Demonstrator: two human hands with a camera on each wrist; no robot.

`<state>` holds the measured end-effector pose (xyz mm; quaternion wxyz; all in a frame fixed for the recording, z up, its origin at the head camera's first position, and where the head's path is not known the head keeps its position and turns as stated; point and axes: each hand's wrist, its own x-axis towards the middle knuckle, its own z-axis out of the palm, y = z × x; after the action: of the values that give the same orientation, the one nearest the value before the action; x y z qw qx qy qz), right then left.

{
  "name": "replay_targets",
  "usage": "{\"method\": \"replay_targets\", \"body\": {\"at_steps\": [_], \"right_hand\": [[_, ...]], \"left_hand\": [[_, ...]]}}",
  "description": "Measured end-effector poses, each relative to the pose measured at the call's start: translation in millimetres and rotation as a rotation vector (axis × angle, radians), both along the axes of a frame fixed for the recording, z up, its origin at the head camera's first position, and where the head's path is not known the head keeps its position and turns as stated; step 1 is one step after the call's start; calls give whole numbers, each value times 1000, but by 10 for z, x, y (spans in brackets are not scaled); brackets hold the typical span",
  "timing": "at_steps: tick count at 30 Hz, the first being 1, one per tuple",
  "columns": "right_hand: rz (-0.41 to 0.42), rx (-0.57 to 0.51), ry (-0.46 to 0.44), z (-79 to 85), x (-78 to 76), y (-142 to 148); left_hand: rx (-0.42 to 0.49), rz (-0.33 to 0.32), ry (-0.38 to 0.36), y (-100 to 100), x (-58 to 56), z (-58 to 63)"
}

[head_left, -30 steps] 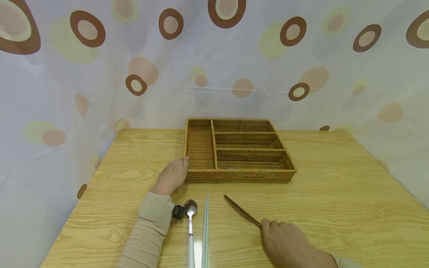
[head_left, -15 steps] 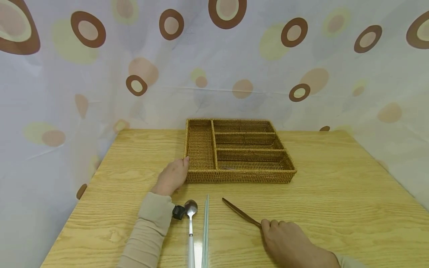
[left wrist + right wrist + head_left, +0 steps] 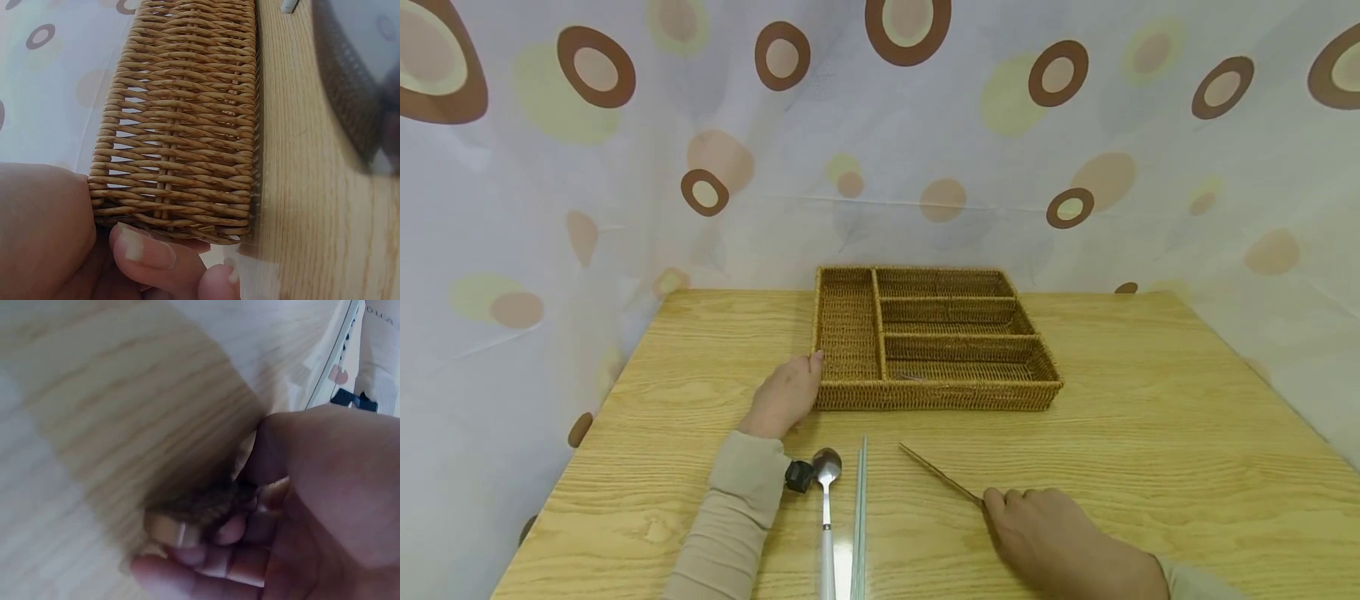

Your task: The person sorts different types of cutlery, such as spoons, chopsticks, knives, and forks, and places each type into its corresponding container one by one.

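My left hand (image 3: 784,393) holds the front left corner of a brown wicker cutlery tray (image 3: 940,395). In the left wrist view, fingers (image 3: 150,256) curl around the end of the woven wall (image 3: 178,125). My right hand (image 3: 1060,533) grips a brown-gold table knife (image 3: 942,473) by its handle. The blade points up and left, with its narrow edge towards the head camera. In the right wrist view, the handle end (image 3: 169,530) shows between curled fingers, somewhat blurred. A thin silvery utensil (image 3: 912,377) lies in the tray's front compartment, mostly hidden by the front wall.
Between my arms, a spoon (image 3: 827,508) with a white handle and pale green chopsticks (image 3: 861,517) lie on the wooden table (image 3: 1150,467). The spoon lies close to the black wrist camera mount (image 3: 799,476). A patterned cloth (image 3: 880,233) hangs behind the tray.
The knife has turned in my right hand, from its blade's flat side showing to its narrow edge showing. Its tip has shifted slightly down. My left hand and the tray stay in place.
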<state>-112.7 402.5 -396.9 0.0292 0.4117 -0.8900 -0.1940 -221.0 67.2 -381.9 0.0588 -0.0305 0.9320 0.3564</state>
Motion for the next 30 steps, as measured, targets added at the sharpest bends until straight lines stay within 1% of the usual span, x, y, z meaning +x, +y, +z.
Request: {"method": "replay_targets", "body": {"at_steps": [4,7,11,15,17,19,20,23,26,30], "right_hand": [[40,53,-25,33,-55,48],[49,-14,-9,81,-119,109],[43,-175,34,184,-217,164],[58,-233,43,320,-317,177],[48,-265,27,398,-363,172],[60,-288,51,467,-425,163],[51,-290,52,512,-452,151],[46,-298,71,630,-571,125],[23,-314,37,731,-720,118],[25,-369,6,802,-946,125]], "left_hand": [[2,-4,-10,6,1,-4],[2,-6,-11,8,2,-4],[-2,-8,-6,1,1,-1],[-3,-7,-4,-7,-1,-3],[-7,-4,-3,-7,0,0],[-12,0,-1,-7,3,2],[-15,3,0,-6,5,3],[-19,9,1,-9,5,3],[-15,12,0,-9,10,7],[-20,8,5,-1,8,8]]}}
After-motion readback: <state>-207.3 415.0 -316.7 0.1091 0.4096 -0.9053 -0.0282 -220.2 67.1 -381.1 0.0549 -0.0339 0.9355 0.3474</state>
